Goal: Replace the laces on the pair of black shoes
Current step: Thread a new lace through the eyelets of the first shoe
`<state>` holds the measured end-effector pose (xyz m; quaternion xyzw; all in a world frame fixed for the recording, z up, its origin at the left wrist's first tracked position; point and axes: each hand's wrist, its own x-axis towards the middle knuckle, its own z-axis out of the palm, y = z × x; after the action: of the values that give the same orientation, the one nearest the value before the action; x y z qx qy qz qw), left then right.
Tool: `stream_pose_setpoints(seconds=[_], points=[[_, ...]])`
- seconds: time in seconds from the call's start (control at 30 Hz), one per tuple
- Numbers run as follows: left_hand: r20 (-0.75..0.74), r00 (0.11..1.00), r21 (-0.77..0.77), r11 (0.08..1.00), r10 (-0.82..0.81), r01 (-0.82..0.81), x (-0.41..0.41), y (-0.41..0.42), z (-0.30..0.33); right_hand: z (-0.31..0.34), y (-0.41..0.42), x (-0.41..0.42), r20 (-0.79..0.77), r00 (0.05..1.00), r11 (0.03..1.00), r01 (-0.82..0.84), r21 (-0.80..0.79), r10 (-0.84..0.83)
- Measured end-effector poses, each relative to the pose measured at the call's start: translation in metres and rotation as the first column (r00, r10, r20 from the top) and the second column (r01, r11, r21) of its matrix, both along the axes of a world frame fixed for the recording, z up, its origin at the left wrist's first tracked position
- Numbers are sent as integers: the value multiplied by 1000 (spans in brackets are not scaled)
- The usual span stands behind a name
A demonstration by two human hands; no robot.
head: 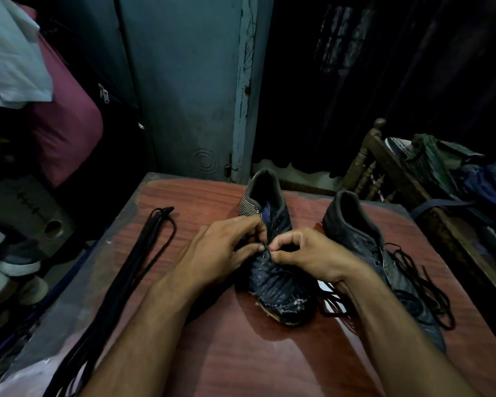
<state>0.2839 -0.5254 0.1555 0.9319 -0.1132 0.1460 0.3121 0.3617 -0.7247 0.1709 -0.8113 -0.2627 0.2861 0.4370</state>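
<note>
Black laces, black shoes, reddish wood-grain tabletop (212, 353).

Well left of the grip, spare laces (132, 270) laid out straight, likely staged for threading. At centre, left hand (221, 250) and right hand (307, 253) curled, fingertips pinching something thin, probably a lace, at the eyelets of the near shoe (278, 290), toe turned toward the wearer for reach. Right of the grip, second shoe (364, 239), loosened lace (421, 285) trailing, not yet handled.
</note>
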Motion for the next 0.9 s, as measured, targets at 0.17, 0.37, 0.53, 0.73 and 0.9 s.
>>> stream_pose_setpoints(seconds=[0.17, 0.37, 0.53, 0.73, 0.9], points=[[9, 1000, -20, 1000, 8, -8, -1, 1, 2, 1, 3, -3, 28, 998, 999, 51, -12, -51], [-30, 999, -19, 999, -38, 37, -4, 7, 2, -3, 3, -7, 4, 997, 997, 80, 15, -80], [-54, 995, -66, 995, -80, 76, -4, 8, 4, 5, -4, -9, -99, 994, 996, 54, 72, -47], [-98, 983, -108, 984, -152, 142, -1, 10, 0, 4, -7, -14, -150, 987, 987, 87, 138, -66], [24, 990, -84, 987, -136, 138, 1, 4, 1, -11, -8, -17, -211, 959, 934, 240, 266, -187]])
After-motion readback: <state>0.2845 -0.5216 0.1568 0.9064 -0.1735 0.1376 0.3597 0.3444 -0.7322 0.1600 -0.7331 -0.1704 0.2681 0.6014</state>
